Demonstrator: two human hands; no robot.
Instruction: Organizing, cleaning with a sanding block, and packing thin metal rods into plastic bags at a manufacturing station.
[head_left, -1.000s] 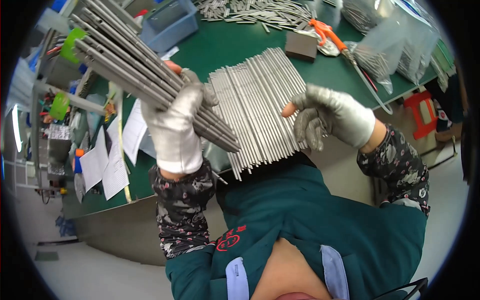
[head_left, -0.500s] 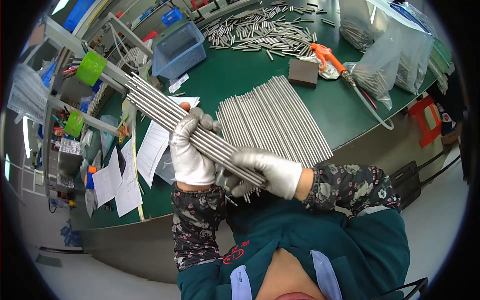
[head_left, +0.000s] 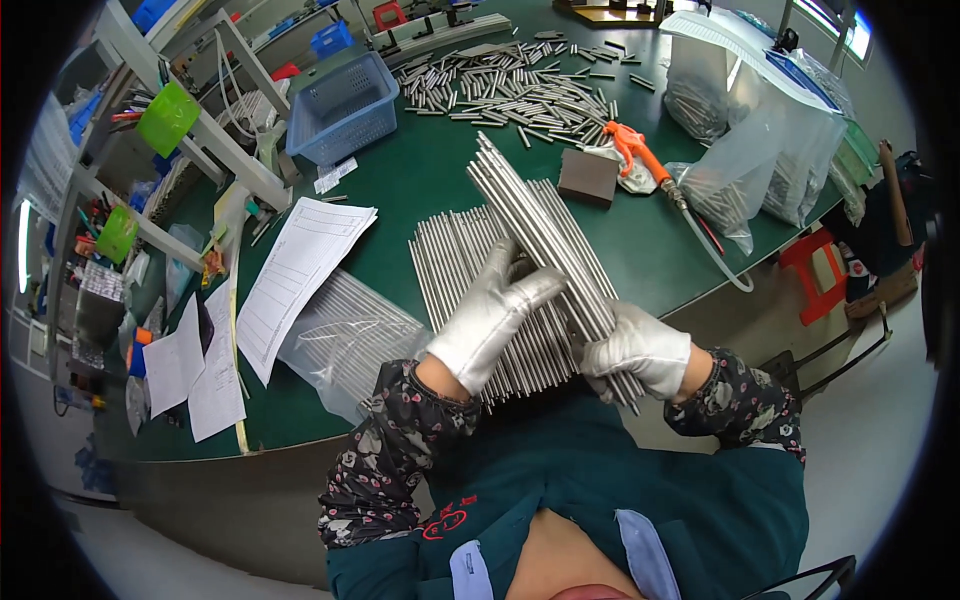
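A slanting bundle of long metal rods is raised above the table, its upper end pointing away from me. My right hand, in a white glove, is closed around its near end. Also gloved, my left hand holds the bundle's left side farther up, thumb over the rods and fingers partly hidden behind them. Beneath lies a flat row of similar rods, side by side on the green table, partly covered by my hands and the bundle.
Left of the row are bagged rods and paper sheets. Farther off are a blue basket and a pile of short metal pins. A brown block, an orange air gun and bags of pins stand right.
The bundle has swung from pointing left to pointing away from me, and moved right over the row. Both hands moved right with it; the left hand's hold has shifted.
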